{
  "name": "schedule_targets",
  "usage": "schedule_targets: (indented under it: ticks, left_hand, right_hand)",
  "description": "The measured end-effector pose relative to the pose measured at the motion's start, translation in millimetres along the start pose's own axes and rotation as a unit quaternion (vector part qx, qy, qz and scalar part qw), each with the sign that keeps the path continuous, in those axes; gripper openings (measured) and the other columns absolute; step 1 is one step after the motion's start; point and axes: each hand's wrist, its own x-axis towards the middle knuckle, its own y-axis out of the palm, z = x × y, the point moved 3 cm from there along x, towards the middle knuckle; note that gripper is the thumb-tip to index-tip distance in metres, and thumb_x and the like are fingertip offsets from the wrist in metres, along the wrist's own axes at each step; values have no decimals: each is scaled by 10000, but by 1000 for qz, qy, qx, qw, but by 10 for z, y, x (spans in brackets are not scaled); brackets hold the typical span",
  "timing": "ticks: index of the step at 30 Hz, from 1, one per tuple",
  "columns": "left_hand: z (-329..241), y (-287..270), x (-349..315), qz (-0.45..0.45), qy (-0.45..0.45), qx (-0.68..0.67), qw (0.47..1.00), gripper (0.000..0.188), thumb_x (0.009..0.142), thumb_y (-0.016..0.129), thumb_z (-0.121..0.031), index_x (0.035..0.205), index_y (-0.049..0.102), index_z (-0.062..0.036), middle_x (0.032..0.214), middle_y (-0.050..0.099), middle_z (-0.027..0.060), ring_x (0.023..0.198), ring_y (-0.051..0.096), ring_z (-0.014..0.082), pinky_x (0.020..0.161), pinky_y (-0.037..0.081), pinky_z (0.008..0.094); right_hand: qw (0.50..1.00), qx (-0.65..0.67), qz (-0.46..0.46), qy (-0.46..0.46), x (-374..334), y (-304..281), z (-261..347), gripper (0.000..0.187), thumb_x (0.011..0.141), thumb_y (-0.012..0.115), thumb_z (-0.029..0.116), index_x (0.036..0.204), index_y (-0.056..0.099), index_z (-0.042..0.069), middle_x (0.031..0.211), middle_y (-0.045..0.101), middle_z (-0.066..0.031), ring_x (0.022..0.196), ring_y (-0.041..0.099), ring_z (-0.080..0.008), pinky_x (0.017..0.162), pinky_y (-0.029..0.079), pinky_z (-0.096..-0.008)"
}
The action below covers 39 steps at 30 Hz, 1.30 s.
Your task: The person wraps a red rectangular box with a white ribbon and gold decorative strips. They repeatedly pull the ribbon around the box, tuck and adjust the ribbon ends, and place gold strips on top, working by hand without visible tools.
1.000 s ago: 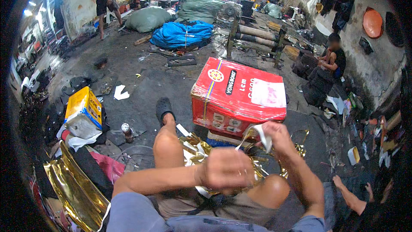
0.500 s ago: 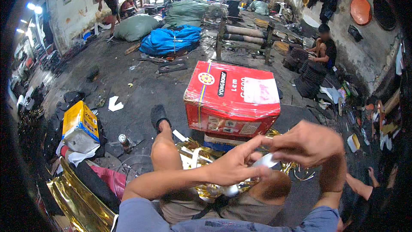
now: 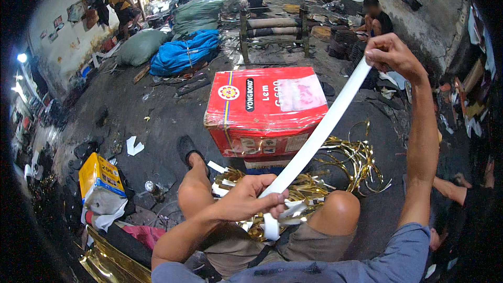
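A long white strip (image 3: 320, 132) is stretched slantwise between my two hands. Up at the right, my right hand (image 3: 392, 58) pinches its upper end, the arm raised. Over my lap, my left hand (image 3: 250, 199) is closed around the lower part, and a short end of the strip curls down below its fingers. Gold and white strips (image 3: 301, 186) lie in a tangle on my lap and between my knees, with thin gold strands (image 3: 361, 165) trailing off to the right of the red carton.
A red carton (image 3: 264, 102) stands in front of me on a smaller box (image 3: 267, 164). A yellow carton (image 3: 101, 178) and gold sheeting (image 3: 112, 257) lie left. Farther off are a blue tarp bundle (image 3: 184, 52), green sacks (image 3: 141, 47), a wooden rack (image 3: 274, 34) and two people.
My right hand has moved up and outward, away from the left, drawing the white strip out long. My left hand has moved down and to the left. The whole view has shifted slightly.
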Motion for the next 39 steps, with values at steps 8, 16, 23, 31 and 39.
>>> schedule_targets:
  ticks: [8, 16, 23, 31, 39]
  left_hand:
    - [251, -131, -13, -8, -2, 245, 969, 266, 1057, 672, -286, 1144, 723, -39, 885, 715, -27, 861, 626, 59, 754, 513, 263]
    - [417, 187, -301, -138, 52, 451, 880, 185, 1048, 621, -197, 1174, 686, -78, 747, 675, 195, 623, 672, 355, 585, 525, 433]
    - [631, 78, -796, -241, 239, 550, 763, 473, 881, 790, -141, 1333, 682, -58, 971, 747, 175, 793, 726, 281, 715, 580, 396]
    - [222, 514, 161, -138, 138, 271, 943, 214, 1074, 608, -187, 1197, 670, -23, 811, 690, 55, 684, 642, 132, 633, 501, 306]
    - [1023, 470, -167, -140, 0, 116, 983, 235, 1117, 529, -204, 1134, 651, -4, 735, 644, 11, 615, 582, 77, 586, 501, 272]
  right_hand:
    - [998, 21, -18, 49, 167, -106, -317, 202, 944, 759, 233, 873, 765, 43, 698, 652, 38, 526, 510, -35, 469, 361, -226]
    - [985, -72, -57, 144, -46, 215, -1190, 214, 911, 756, 235, 856, 779, 29, 739, 687, 11, 666, 596, -76, 610, 455, -256]
    - [966, 84, 175, 172, -570, 799, -731, 193, 904, 752, 208, 969, 754, 26, 890, 722, -15, 853, 647, -107, 754, 526, -310]
    - [968, 15, 152, -199, -628, 1541, 1024, 159, 912, 760, 171, 917, 720, 17, 736, 661, -161, 646, 651, -319, 634, 515, -383]
    - [990, 71, -81, 89, -674, 716, -840, 175, 921, 739, 163, 811, 742, 27, 697, 668, 13, 662, 595, -72, 609, 462, -253]
